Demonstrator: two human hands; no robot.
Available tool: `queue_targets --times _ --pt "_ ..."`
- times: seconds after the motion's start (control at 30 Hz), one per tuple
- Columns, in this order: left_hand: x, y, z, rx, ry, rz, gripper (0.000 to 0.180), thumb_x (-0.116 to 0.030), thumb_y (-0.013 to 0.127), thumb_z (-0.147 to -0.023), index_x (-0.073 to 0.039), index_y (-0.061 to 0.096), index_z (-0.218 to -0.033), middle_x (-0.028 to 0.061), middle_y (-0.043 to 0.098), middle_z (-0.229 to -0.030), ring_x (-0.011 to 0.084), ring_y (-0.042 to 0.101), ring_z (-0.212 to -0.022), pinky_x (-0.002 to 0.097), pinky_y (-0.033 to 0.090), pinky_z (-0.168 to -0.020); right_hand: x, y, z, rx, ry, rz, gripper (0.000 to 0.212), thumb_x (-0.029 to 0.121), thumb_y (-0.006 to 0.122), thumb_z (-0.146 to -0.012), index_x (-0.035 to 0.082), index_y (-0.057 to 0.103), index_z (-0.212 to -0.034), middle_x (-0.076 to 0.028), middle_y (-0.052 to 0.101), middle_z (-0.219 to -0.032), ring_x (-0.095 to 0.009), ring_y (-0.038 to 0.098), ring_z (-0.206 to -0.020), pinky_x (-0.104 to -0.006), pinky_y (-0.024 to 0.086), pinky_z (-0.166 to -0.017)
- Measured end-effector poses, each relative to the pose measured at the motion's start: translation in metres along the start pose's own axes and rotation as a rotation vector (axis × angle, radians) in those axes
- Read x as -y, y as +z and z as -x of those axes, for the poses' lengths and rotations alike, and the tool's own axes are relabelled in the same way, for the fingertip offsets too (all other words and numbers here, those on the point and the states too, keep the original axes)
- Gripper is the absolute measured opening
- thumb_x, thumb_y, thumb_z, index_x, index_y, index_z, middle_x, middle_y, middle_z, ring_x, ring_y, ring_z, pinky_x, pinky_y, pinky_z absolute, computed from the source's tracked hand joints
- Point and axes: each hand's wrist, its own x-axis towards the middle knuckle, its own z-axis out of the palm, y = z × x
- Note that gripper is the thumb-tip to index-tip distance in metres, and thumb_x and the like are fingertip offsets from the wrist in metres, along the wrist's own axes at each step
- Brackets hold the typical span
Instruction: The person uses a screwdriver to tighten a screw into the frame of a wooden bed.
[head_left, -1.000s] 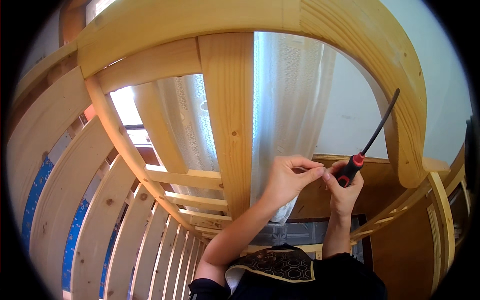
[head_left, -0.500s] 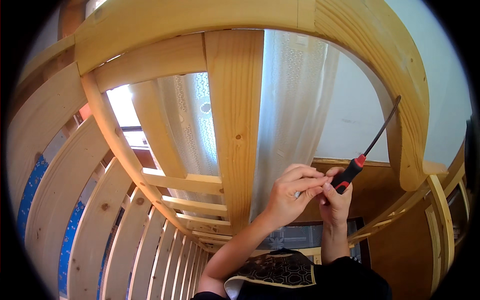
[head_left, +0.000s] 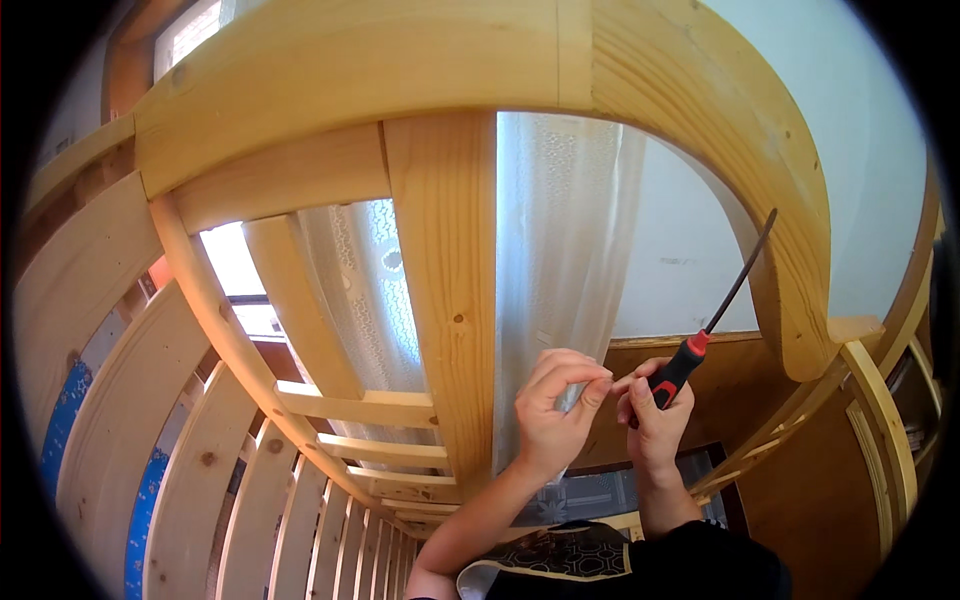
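A screwdriver (head_left: 682,371) with a black and red handle and a long dark shaft is gripped in my right hand (head_left: 657,432). Its shaft slants up and right, with the tip in front of the curved wooden end piece (head_left: 790,200). Close by on the left, my left hand (head_left: 556,420) is closed in a pinch, thumb against fingertips. What those fingertips hold, if anything, is too small to make out; a bit of something pale shows inside the curled fingers. The fingertips of both hands nearly meet.
A pale wooden frame surrounds me, with a broad top rail (head_left: 370,60), a wide upright board (head_left: 450,300) and a row of slats (head_left: 110,400) at left. Behind hang a lace curtain (head_left: 560,250) and a white wall (head_left: 680,240). Brown panelling (head_left: 800,470) stands at right.
My hands have drawn slightly apart, the left one moving left and away from the screwdriver handle. The view has shifted, so the frame and both hands appear lower and farther left.
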Motion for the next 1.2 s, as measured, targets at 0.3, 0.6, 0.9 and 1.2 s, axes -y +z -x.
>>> queue_targets --times 0.3,0.6,0.9,1.2 --pt "0.026 0.012 -0.001 0.048 -0.175 -0.053 0.012 -0.006 0.075 -0.069 -0.002 0.065 -0.074 0.0055 0.059 -0.076 0.0158 0.055 -0.076 0.0271 0.043 -0.069 -0.006 -0.018 0.004 -0.061 -0.088 0.23 0.02 0.005 0.065 -0.079 0.001 0.051 -0.092 -0.005 0.056 -0.075 -0.014 0.06 -0.062 -0.0222 0.047 -0.049" --pt "0.044 0.023 0.005 0.096 -0.287 -0.016 0.008 -0.007 0.064 -0.081 0.001 0.064 -0.08 0.0062 0.06 -0.068 0.0125 0.055 -0.06 0.0257 0.043 -0.055 -0.006 -0.02 0.003 -0.075 -0.07 0.279 0.02 0.005 0.066 -0.079 0.0 0.052 -0.092 -0.006 0.056 -0.074 -0.013 0.058 -0.058 -0.0218 0.045 -0.048" --pt "0.049 0.015 0.004 0.295 -0.449 -0.194 0.011 -0.01 0.068 -0.077 0.001 0.066 -0.076 0.0121 0.067 -0.07 0.0163 0.066 -0.066 0.025 0.051 -0.059 -0.011 -0.018 0.001 -0.066 -0.098 0.276 0.018 0.005 0.067 -0.078 0.001 0.053 -0.09 -0.005 0.057 -0.073 -0.011 0.057 -0.059 -0.0209 0.045 -0.048" --pt "0.051 0.013 0.008 0.441 0.14 -0.586 0.034 -0.004 0.055 -0.08 -0.007 0.06 -0.113 0.0238 0.057 -0.103 0.0352 0.058 -0.092 0.0425 0.046 -0.076 -0.017 -0.019 0.004 -0.068 -0.08 0.306 0.019 0.005 0.067 -0.079 0.001 0.053 -0.09 -0.005 0.056 -0.073 -0.011 0.057 -0.059 -0.021 0.046 -0.048"
